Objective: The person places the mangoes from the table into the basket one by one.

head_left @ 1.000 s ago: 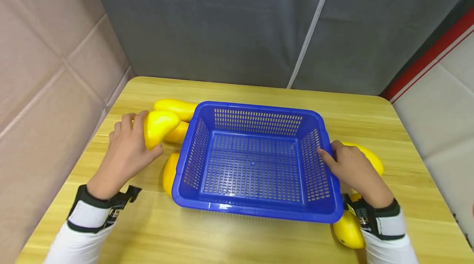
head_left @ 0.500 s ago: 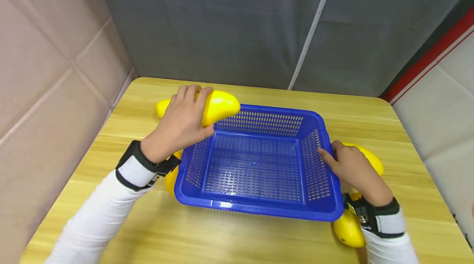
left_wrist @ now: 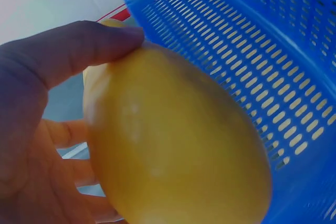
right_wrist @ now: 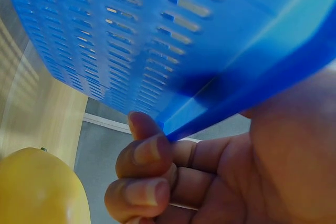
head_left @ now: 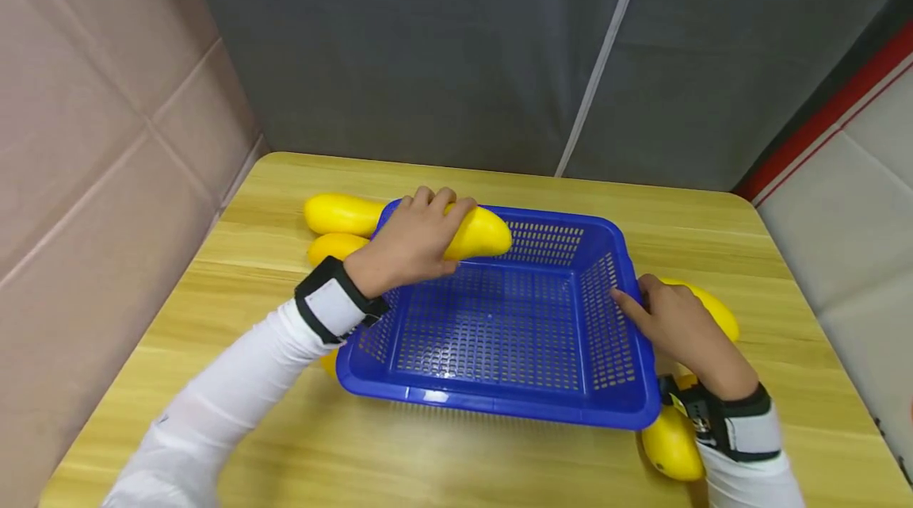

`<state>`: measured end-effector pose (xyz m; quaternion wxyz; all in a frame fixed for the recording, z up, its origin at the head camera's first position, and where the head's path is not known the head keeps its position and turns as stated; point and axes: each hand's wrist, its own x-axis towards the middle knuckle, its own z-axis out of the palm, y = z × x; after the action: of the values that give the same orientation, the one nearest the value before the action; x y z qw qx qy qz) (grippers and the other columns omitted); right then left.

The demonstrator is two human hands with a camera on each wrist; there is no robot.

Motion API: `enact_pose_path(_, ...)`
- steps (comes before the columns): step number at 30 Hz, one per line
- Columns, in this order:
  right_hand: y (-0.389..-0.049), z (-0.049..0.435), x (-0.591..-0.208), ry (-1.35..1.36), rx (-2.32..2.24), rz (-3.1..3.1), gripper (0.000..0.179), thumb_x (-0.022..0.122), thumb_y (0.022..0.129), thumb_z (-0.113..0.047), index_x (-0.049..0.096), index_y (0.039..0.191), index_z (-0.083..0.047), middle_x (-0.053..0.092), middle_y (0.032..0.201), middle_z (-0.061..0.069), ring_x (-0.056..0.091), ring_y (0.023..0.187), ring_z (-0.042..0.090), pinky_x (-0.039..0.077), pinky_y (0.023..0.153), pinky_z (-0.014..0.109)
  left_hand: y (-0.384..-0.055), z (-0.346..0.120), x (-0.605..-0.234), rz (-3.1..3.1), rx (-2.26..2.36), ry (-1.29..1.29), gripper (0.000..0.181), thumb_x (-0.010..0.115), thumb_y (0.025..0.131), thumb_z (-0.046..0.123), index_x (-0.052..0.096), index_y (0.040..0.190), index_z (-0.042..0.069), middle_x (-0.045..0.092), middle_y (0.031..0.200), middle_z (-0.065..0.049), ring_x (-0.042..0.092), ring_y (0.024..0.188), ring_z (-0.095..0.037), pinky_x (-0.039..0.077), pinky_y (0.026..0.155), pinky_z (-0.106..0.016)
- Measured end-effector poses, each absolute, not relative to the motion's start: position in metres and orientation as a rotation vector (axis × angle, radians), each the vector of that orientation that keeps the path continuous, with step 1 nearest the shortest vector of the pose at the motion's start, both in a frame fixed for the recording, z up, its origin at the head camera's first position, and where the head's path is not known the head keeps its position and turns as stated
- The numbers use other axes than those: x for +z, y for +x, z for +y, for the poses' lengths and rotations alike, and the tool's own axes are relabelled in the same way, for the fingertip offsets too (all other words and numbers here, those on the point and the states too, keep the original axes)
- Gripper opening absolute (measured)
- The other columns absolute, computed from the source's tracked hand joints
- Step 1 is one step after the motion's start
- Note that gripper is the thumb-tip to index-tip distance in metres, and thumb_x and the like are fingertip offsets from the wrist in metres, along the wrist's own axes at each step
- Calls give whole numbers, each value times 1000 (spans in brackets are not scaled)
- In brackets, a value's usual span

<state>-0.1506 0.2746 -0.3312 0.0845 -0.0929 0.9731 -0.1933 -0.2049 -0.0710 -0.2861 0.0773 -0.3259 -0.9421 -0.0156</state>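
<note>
My left hand (head_left: 416, 245) grips a yellow mango (head_left: 485, 233) over the back left part of a blue plastic basket (head_left: 492, 410). In the left wrist view, the thumb lies across the mango (left_wrist: 178, 140) and fingers reach round its far side; perforated basket wall (left_wrist: 247, 72) shows behind it. My right hand (head_left: 681, 326) holds the basket's right rim, thumb on the inside. From the right wrist view, curled fingers (right_wrist: 144, 192) sit under that rim. No fruit shows on the visible part of the basket's floor.
Left of the basket lie a long yellow mango (head_left: 342, 213), another mango (head_left: 335, 246) and one partly hidden mango (head_left: 328, 363). To the right are a mango (head_left: 709, 310) behind my hand and a mango (head_left: 670, 444) by my wrist. A grey curtain (head_left: 428, 56) hangs behind the wooden table (head_left: 399, 460).
My left hand has carried the mango rightward from the table's left side to over the basket. The right hand keeps its hold on the rim, and the basket has barely moved.
</note>
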Motion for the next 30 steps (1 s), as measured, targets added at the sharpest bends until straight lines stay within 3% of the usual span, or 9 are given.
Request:
enact_pose_path(9, -152, 273, -330, -267, -577, 2897, 49, 46, 99, -44, 51, 94, 4, 48, 62, 5, 49, 53, 16, 39, 47, 29, -213, -53, -305, -2889, 82, -1061, 91, 80, 74, 42, 35, 147, 10, 49, 127, -20, 48, 113, -40, 45, 88, -53)
enact_pose_path(21, -149, 273, -331, -269, -568, 2915, 51, 43, 100, -46, 53, 91, 3, 49, 61, 4, 48, 51, 16, 37, 47, 29, -211, -49, -332, -2937, 138, -1098, 81, 78, 76, 37, 40, 145, 15, 45, 134, -25, 45, 120, -47, 41, 94, -57)
enact_pose_path(30, -148, 270, -329, -260, -562, 2911, 49, 43, 100, -44, 53, 92, 4, 49, 61, 4, 49, 51, 16, 37, 46, 29, -211, -53, -337, -2925, 150, -1100, 79, 83, 73, 33, 44, 141, 21, 50, 127, -24, 47, 116, -48, 45, 88, -56)
